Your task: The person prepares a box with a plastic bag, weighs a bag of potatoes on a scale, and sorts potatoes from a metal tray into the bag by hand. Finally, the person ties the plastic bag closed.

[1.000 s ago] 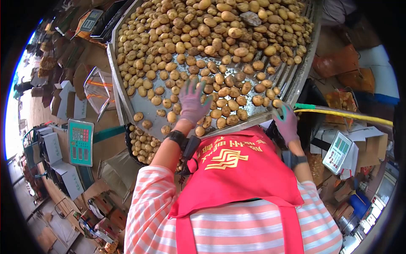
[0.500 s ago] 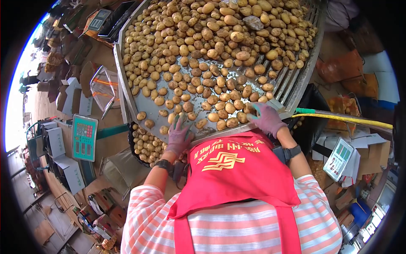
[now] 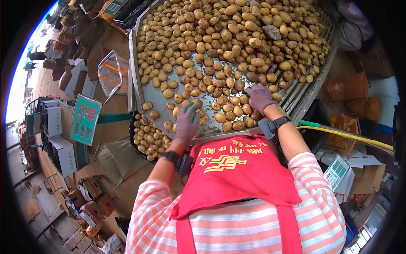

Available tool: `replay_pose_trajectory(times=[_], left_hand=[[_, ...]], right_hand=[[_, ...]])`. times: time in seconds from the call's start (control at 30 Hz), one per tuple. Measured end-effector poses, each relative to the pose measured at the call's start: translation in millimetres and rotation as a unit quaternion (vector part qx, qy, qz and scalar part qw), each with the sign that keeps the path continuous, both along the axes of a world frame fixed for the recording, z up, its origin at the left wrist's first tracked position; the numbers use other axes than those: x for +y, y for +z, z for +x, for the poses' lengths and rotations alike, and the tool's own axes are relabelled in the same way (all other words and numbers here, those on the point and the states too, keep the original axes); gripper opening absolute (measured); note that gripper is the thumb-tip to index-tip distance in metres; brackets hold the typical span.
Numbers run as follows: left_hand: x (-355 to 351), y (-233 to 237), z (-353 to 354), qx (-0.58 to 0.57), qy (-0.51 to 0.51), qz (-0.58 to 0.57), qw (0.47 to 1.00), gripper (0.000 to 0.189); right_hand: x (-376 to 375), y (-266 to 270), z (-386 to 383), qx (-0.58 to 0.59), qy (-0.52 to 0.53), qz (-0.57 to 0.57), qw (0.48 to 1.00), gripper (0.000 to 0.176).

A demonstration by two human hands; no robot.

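A big metal sorting tray (image 3: 148, 91) tilts toward me, heaped with several brown potatoes (image 3: 220, 46). My left hand (image 3: 187, 122), in a purple glove, rests on a few potatoes at the tray's near edge, fingers curled over one. My right hand (image 3: 259, 97), also gloved, lies palm down on potatoes near the tray's slatted right side. Whether either hand grips a potato is hidden by the gloves. I wear a red apron (image 3: 237, 173) over a striped shirt.
A dark basket of small potatoes (image 3: 146, 137) sits under the tray's near left corner. Green scales stand at left (image 3: 86, 120) and lower right (image 3: 336, 170). A yellow hose (image 3: 347, 133) runs right. Boxes (image 3: 55, 122) and bags crowd both sides.
My right hand moved from the tray's right corner up and left onto the potatoes. My left hand pulled back to the near edge, then shifted slightly up.
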State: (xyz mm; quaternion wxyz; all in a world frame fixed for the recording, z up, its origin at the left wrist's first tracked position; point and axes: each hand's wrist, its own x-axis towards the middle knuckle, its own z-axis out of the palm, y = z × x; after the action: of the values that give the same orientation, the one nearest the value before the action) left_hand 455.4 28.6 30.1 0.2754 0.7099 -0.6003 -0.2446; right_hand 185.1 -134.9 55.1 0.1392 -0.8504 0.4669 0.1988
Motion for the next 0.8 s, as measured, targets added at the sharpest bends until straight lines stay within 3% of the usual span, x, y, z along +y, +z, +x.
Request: replay_pose_trajectory(times=[0.17, 0.2, 0.23, 0.27, 0.3, 0.37, 0.43, 0.5, 0.53, 0.6, 0.63, 0.7, 0.8], left_hand=[[-75.1, 11.9, -23.1, 0.054, -0.042, 0.005, 0.998, 0.044], [-90.7, 8.4, -29.2, 0.018, -0.057, -0.018, 0.998, 0.045], [-103.3, 4.1, -36.0, -0.019, -0.071, -0.038, 0.997, 0.047], [-113.3, -1.2, -43.0, -0.069, -0.078, -0.029, 0.994, 0.052], [-115.9, -8.3, -50.1, -0.066, -0.078, -0.025, 0.994, 0.052], [-116.6, -25.0, -62.7, -0.201, -0.142, -0.021, 0.969, 0.057], [-101.3, -24.2, -69.0, -0.236, -0.149, -0.013, 0.96, 0.064], [-90.5, -12.8, -64.9, -0.218, -0.172, 0.043, 0.96, 0.065], [-83.9, -12.1, -59.5, -0.197, -0.18, 0.046, 0.963, 0.062], [-70.3, -5.0, -47.0, -0.192, -0.203, 0.065, 0.958, 0.06], [-62.6, -1.1, -41.1, -0.184, -0.222, 0.078, 0.954, 0.058], [-37.9, -3.5, -29.3, -0.184, -0.205, 0.064, 0.959, 0.053], [-5.6, -0.1, -14.9, -0.149, -0.206, 0.063, 0.965, 0.048]], right_hand=[[-3.8, -15.8, -18.0, 0.008, -0.02, 0.039, 0.999, 0.039], [-7.8, -24.2, -28.1, -0.02, -0.121, 0.081, 0.989, 0.035], [-10.0, -28.6, -39.3, -0.046, -0.221, 0.124, 0.966, 0.032], [-10.1, -31.9, -53.7, -0.146, -0.287, 0.145, 0.935, 0.026], [-12.8, -30.8, -55.8, -0.143, -0.288, 0.148, 0.935, 0.026], [-20.2, -16.8, -56.1, -0.336, -0.398, 0.222, 0.824, 0.024], [-28.3, 6.7, -35.0, -0.365, -0.351, 0.183, 0.843, 0.019], [-46.9, 3.6, -14.4, -0.401, -0.23, 0.097, 0.882, 0.027], [-49.7, 5.0, 1.2, -0.403, -0.232, 0.103, 0.879, 0.027], [-53.6, 7.5, 35.2, -0.22, -0.122, -0.028, 0.968, 0.037], [-54.9, 5.4, 46.6, -0.093, -0.105, 0.03, 0.99, 0.046], [-54.8, -1.2, 68.4, -0.037, -0.083, 0.01, 0.996, 0.047], [-61.1, -21.7, 68.2, -0.049, -0.084, 0.015, 0.995, 0.047]])
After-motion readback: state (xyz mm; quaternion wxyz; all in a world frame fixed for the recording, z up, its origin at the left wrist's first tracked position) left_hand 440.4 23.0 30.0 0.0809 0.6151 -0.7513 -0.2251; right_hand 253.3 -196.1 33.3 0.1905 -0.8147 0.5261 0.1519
